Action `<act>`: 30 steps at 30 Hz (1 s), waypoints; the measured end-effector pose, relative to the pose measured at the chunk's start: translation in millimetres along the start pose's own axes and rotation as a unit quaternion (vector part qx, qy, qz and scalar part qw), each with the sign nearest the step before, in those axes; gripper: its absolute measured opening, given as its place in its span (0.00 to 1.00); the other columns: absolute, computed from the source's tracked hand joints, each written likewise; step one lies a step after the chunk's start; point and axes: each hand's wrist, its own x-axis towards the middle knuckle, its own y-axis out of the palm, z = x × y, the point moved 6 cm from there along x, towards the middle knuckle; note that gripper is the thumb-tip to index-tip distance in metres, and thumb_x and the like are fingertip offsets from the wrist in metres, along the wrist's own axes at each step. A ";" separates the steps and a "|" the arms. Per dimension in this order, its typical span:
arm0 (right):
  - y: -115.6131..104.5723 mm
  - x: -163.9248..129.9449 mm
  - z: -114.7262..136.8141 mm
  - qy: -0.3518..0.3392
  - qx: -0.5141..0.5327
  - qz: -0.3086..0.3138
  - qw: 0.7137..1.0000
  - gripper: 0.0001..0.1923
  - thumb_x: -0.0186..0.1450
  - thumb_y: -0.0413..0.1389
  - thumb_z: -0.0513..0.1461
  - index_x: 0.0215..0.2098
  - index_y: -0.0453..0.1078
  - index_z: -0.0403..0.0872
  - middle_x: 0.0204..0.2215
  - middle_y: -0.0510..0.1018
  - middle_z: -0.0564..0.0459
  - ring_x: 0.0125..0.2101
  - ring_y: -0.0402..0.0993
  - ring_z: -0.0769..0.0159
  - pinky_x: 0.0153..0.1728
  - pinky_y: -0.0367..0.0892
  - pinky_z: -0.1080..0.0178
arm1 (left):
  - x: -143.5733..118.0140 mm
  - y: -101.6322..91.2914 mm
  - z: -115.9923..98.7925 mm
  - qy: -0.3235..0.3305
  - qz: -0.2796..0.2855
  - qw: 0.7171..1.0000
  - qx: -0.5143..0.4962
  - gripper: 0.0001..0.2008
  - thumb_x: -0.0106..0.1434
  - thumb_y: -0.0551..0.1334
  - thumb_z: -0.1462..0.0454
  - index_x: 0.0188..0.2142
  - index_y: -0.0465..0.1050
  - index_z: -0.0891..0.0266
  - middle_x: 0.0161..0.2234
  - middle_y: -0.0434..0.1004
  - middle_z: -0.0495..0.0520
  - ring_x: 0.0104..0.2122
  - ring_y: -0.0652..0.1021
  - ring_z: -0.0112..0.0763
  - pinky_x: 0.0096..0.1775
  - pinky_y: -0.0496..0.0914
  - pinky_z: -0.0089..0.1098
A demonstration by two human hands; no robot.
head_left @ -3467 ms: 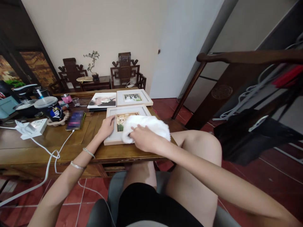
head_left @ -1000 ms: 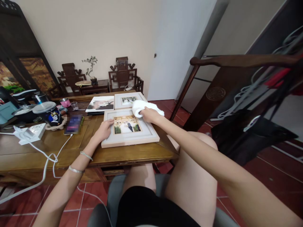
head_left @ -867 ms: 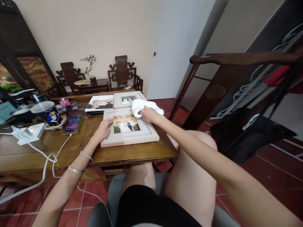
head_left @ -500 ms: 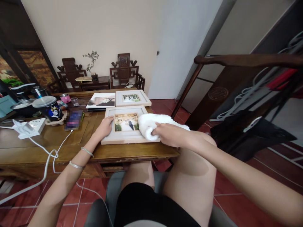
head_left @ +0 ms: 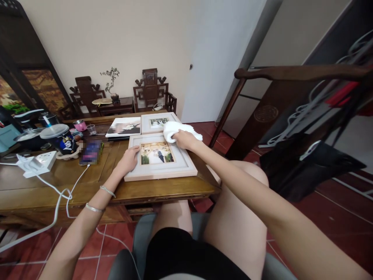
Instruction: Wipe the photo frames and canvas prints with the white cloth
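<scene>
The soft white cloth (head_left: 178, 129) was bunched in the right hand (head_left: 184, 140). Two pale square wooden frames (head_left: 159, 157) lay there. The left hand (head_left: 129, 159) pressed flat on one, holding nothing.

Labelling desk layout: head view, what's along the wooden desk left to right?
White power strip → dark printed cup with clear lid → phone with blurred screen → left hand → near pale wooden photo frame → right hand on white cloth.
</scene>
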 end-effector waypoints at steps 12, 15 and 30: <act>-22.9 -126.0 23.5 -0.126 0.011 0.116 0.985 0.19 0.57 0.51 0.28 0.40 0.79 0.44 0.35 0.81 0.43 0.38 0.76 0.57 0.38 0.62 0.63 | -1.6 0.8 3.3 -0.031 -0.013 0.999 -0.038 0.29 0.58 0.50 0.79 0.55 0.75 0.66 0.60 0.71 0.59 0.61 0.71 0.39 0.65 0.60 0.39; -28.7 -137.6 28.6 -0.121 0.032 0.124 0.984 0.18 0.57 0.52 0.28 0.40 0.79 0.45 0.34 0.80 0.44 0.36 0.75 0.58 0.37 0.61 0.63 | -2.2 0.9 2.8 -0.037 -0.010 0.999 -0.030 0.28 0.58 0.50 0.78 0.54 0.75 0.68 0.60 0.71 0.61 0.61 0.71 0.38 0.65 0.60 0.37; -40.4 -107.5 139.3 -0.223 0.063 0.048 0.972 0.17 0.64 0.49 0.31 0.45 0.77 0.40 0.43 0.80 0.35 0.43 0.77 0.53 0.39 0.63 0.61 | -2.1 -2.2 -2.3 -0.003 0.000 1.000 -0.028 0.26 0.60 0.50 0.76 0.55 0.74 0.69 0.60 0.72 0.62 0.60 0.72 0.40 0.64 0.62 0.39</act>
